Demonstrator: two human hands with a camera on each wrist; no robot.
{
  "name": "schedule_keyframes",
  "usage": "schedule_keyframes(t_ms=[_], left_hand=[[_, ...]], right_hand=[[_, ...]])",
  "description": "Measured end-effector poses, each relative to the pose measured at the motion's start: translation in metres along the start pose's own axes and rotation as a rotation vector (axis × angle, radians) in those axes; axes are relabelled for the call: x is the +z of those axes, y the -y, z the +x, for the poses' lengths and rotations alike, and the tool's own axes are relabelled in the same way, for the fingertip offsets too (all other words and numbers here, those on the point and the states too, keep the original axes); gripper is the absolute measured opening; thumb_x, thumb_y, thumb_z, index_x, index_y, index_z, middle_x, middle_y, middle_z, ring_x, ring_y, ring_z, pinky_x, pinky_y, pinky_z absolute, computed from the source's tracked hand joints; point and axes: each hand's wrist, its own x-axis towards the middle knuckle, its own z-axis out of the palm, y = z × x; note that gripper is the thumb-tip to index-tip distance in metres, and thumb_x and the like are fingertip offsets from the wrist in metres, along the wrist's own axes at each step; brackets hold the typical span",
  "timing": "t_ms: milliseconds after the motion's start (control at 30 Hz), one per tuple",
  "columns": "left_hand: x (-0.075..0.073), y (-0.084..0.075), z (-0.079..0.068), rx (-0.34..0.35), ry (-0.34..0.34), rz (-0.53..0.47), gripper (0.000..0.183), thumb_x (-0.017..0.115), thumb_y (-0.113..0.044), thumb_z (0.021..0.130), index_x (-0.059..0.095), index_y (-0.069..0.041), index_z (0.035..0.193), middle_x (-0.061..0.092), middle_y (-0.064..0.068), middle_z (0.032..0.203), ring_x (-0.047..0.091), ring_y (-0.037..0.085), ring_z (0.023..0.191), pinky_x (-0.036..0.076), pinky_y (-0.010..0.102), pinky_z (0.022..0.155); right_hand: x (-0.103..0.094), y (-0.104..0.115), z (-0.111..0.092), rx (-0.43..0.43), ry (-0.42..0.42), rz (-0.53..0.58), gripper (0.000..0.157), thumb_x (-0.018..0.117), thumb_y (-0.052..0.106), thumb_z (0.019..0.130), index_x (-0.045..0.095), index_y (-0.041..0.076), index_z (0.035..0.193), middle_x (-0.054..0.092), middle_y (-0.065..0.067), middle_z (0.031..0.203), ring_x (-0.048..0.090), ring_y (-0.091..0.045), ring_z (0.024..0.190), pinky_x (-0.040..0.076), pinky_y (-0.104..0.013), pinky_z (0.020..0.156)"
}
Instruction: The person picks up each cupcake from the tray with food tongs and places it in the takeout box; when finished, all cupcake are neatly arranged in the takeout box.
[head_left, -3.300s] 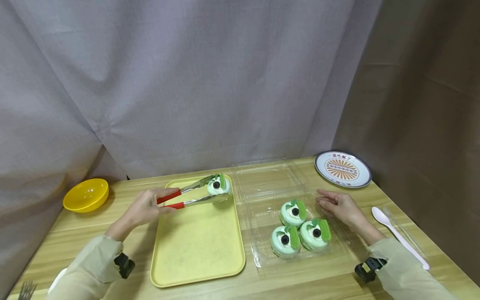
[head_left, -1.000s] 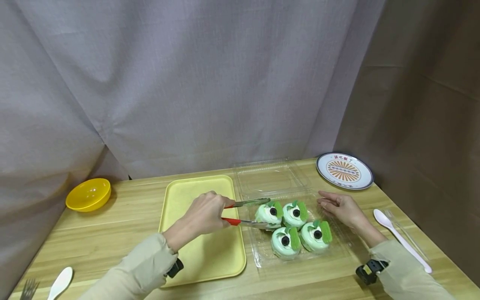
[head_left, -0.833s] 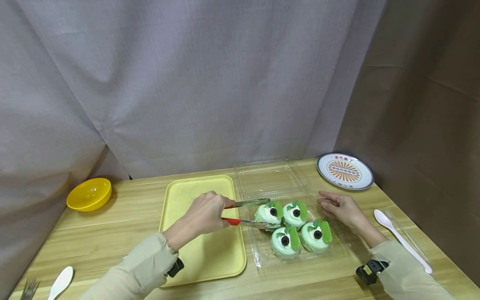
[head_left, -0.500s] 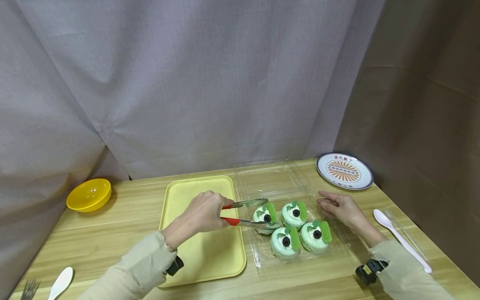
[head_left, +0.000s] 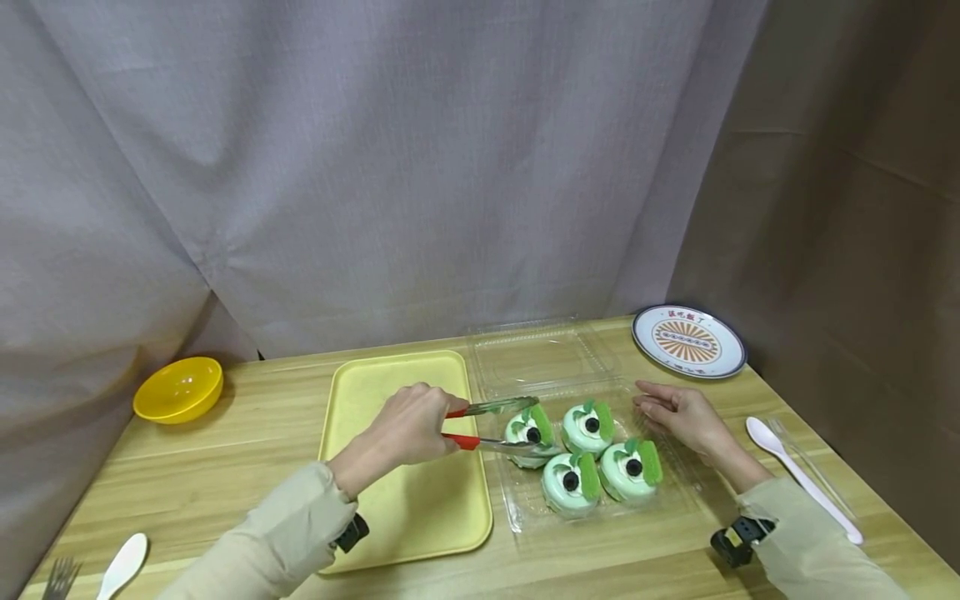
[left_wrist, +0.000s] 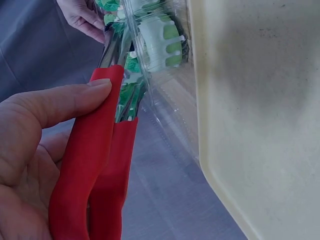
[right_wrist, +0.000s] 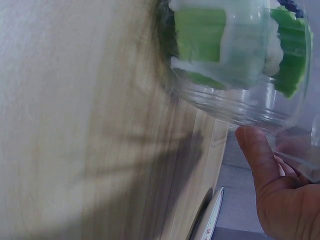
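My left hand (head_left: 408,425) holds metal tongs (head_left: 491,407) by their red handles, thumb on one handle in the left wrist view. The tongs' tips stand on either side of a small pale-green cake (head_left: 522,429), topped with cream, a dark round piece and a green slab. This cake sits at the left in a lidded clear plastic container (head_left: 517,504). Three similar cakes (head_left: 587,427) stand right beside it. At the container's right edge my right hand (head_left: 686,417) pinches the rim; its thumb (right_wrist: 257,155) lies against the clear wall in the right wrist view.
Left of the container lies a yellow tray (head_left: 420,533), partly under my left arm. A yellow bowl (head_left: 178,390) stands far left. A white spoon (head_left: 122,567) and fork (head_left: 60,577) lie front left. A patterned plate (head_left: 688,342), pink spoon (head_left: 802,479) and clear fork (head_left: 813,471) are right.
Over three seconds, my left hand has carried the cake in the tongs from above the tray rightward into the container. Lately the cake shifts slightly left and tilts less. My right hand stays put.
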Motion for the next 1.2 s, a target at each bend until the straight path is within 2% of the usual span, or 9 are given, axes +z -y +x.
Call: schedule_keyframes(t_ms=[433, 633, 800, 833, 933, 1033, 1200], left_hand=[[-0.005, 0.000, -0.004, -0.031, 0.012, 0.007, 0.048, 0.082, -0.009, 0.068, 0.073, -0.006, 0.115, 0.076, 0.008, 0.104, 0.024, 0.010, 0.053, 0.023, 0.024, 0.050], [-0.003, 0.000, -0.006, -0.028, -0.013, 0.020, 0.048, 0.085, -0.014, 0.068, 0.073, -0.006, 0.114, 0.076, 0.007, 0.107, 0.037, 0.011, 0.060, 0.032, 0.024, 0.057], [-0.001, 0.002, -0.008, -0.020, -0.022, 0.011, 0.050, 0.085, -0.012, 0.067, 0.072, -0.005, 0.115, 0.075, 0.009, 0.109, 0.039, 0.011, 0.061, 0.032, 0.024, 0.057], [-0.001, 0.002, -0.008, -0.017, -0.028, 0.010, 0.051, 0.085, -0.011, 0.067, 0.072, -0.005, 0.115, 0.075, 0.009, 0.110, 0.046, 0.012, 0.063, 0.036, 0.025, 0.058], [0.000, 0.003, -0.009, -0.006, -0.047, 0.011, 0.052, 0.085, -0.010, 0.066, 0.072, -0.005, 0.116, 0.074, 0.008, 0.113, 0.063, 0.019, 0.079, 0.046, 0.031, 0.065], [0.000, 0.003, -0.009, -0.001, -0.065, 0.016, 0.052, 0.085, -0.010, 0.065, 0.072, -0.005, 0.116, 0.074, 0.007, 0.113, 0.067, 0.029, 0.098, 0.052, 0.038, 0.073], [0.004, 0.005, -0.011, 0.028, -0.093, 0.030, 0.053, 0.085, -0.009, 0.066, 0.072, -0.007, 0.116, 0.075, 0.006, 0.110, 0.067, 0.026, 0.091, 0.052, 0.036, 0.068]], right_hand=[[-0.002, -0.003, 0.002, -0.006, 0.002, -0.001, 0.046, 0.048, -0.005, 0.097, 0.034, -0.022, 0.138, 0.050, -0.041, 0.129, 0.058, 0.014, 0.090, 0.056, -0.018, 0.081], [-0.001, -0.002, 0.001, -0.008, 0.001, -0.005, 0.046, 0.048, -0.006, 0.097, 0.035, -0.023, 0.137, 0.051, -0.042, 0.128, 0.058, 0.014, 0.088, 0.056, -0.016, 0.079], [0.000, -0.001, 0.000, -0.009, 0.002, -0.003, 0.046, 0.048, -0.006, 0.097, 0.035, -0.023, 0.137, 0.052, -0.042, 0.127, 0.057, 0.016, 0.087, 0.055, -0.015, 0.078], [0.000, -0.001, 0.000, -0.008, 0.002, -0.002, 0.046, 0.049, -0.006, 0.097, 0.035, -0.023, 0.137, 0.051, -0.041, 0.127, 0.057, 0.016, 0.087, 0.055, -0.015, 0.078], [-0.001, -0.002, 0.001, -0.010, 0.002, -0.005, 0.046, 0.048, -0.005, 0.097, 0.034, -0.023, 0.137, 0.051, -0.042, 0.127, 0.058, 0.015, 0.087, 0.055, -0.015, 0.077], [-0.001, -0.002, 0.001, -0.007, 0.001, -0.005, 0.046, 0.049, -0.005, 0.097, 0.034, -0.022, 0.137, 0.051, -0.041, 0.128, 0.058, 0.015, 0.087, 0.055, -0.016, 0.078], [-0.001, -0.001, 0.001, -0.003, 0.001, -0.005, 0.046, 0.049, -0.005, 0.097, 0.034, -0.022, 0.137, 0.051, -0.041, 0.128, 0.059, 0.014, 0.088, 0.055, -0.015, 0.078]])
